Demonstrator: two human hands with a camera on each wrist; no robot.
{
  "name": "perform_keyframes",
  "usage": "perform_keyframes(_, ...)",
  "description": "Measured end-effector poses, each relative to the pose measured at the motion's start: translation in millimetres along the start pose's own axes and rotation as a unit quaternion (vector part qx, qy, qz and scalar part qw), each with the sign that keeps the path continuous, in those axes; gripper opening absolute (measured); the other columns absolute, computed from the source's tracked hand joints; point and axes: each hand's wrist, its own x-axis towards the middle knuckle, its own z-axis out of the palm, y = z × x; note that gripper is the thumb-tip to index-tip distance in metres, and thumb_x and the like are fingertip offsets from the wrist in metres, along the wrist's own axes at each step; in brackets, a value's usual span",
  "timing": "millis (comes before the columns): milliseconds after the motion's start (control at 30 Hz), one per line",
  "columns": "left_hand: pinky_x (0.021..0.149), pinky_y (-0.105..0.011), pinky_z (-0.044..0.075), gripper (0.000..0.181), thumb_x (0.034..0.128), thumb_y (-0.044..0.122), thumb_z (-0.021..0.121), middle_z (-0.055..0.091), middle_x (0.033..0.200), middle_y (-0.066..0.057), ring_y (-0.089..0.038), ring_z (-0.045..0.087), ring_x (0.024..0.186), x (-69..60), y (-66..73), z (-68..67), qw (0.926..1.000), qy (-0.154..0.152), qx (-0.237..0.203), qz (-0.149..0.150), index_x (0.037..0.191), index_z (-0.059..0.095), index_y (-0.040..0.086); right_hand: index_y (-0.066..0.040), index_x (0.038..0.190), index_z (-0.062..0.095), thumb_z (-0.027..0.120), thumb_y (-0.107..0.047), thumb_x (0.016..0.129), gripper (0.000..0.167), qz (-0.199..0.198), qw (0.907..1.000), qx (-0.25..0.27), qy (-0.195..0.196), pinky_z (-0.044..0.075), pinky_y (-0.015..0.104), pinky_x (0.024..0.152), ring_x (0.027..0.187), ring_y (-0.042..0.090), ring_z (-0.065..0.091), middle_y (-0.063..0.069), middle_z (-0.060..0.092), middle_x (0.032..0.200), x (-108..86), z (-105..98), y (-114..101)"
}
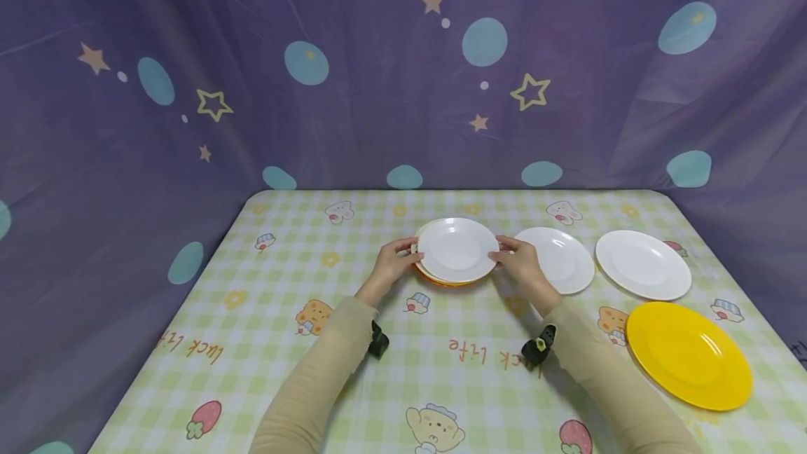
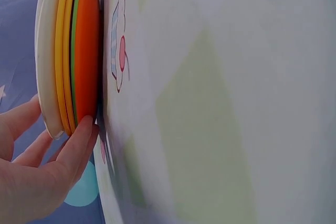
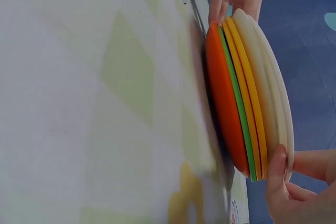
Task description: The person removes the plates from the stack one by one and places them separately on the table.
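Observation:
A stack of plates stands near the middle of the table in the head view. Its top is a white plate (image 1: 457,249). Under the white rims, the wrist views show yellow plates (image 3: 247,87), a green plate (image 3: 235,85) and, at the bottom, an orange plate (image 2: 86,51). My left hand (image 1: 391,263) holds the stack's left edge, thumb at the white rim and fingertips reaching down to the orange plate. On the opposite edge, my right hand (image 1: 522,265) pinches the white rim between thumb and fingers. My palms are partly hidden.
Two single white plates, a nearer one (image 1: 561,265) and one farther right (image 1: 643,265), lie right of the stack. A large yellow plate (image 1: 687,356) lies near the right edge. A checked cloth (image 1: 265,384) covers the table; a purple curtain (image 1: 391,118) hangs behind.

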Motion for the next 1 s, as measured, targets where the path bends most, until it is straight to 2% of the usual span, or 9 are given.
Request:
perform_keyframes(200,0.071,-0.022,0.049,0.039,0.0786,0.007,0.064,0.055,0.117,-0.016,-0.025,0.049,0.104,-0.2,0.8,0.6,1.0,0.0,0.0,-0.001,0.116,0.057,0.002,0.008,0.125,0.043,0.058,0.005,0.079,0.049,0.025,0.9986,0.046,-0.006,0.049,0.014,0.054,0.054,0.001,0.051,0.003,0.05,0.083,-4.1,-5,-3)
perform_keyframes(400,0.074,-0.023,0.05,0.038,0.0782,0.004,0.064,0.056,0.116,-0.017,-0.026,0.05,0.106,0.0,1.1,1.4,1.0,0.006,0.004,-0.002,0.115,0.057,0.0,0.008,0.126,0.042,0.057,0.005,0.08,0.049,0.036,0.997,0.068,-0.013,0.05,0.015,0.056,0.055,0.001,0.053,0.003,0.05,0.084,-6.1,-8,-5)
perform_keyframes(800,0.078,-0.025,0.049,0.039,0.0768,0.004,0.065,0.056,0.116,-0.016,-0.026,0.049,0.108,0.0,1.1,1.8,0.9999,0.009,0.01,-0.006,0.115,0.058,0.001,0.005,0.128,0.041,0.056,0.004,0.081,0.049,0.047,0.9955,0.082,-0.011,0.051,0.016,0.057,0.056,0.001,0.054,0.001,0.054,0.085,-8.6,-13,-5)
perform_keyframes(1000,0.078,-0.025,0.049,0.039,0.0774,0.005,0.065,0.056,0.116,-0.015,-0.025,0.05,0.107,0.9,1.1,2.2,0.9997,0.01,0.017,-0.013,0.116,0.058,0.002,0.002,0.13,0.04,0.055,0.002,0.083,0.049,0.056,0.9945,0.087,-0.017,0.05,0.015,0.057,0.058,0.001,0.054,0.0,0.05,0.087,-10.7,-18,-6)
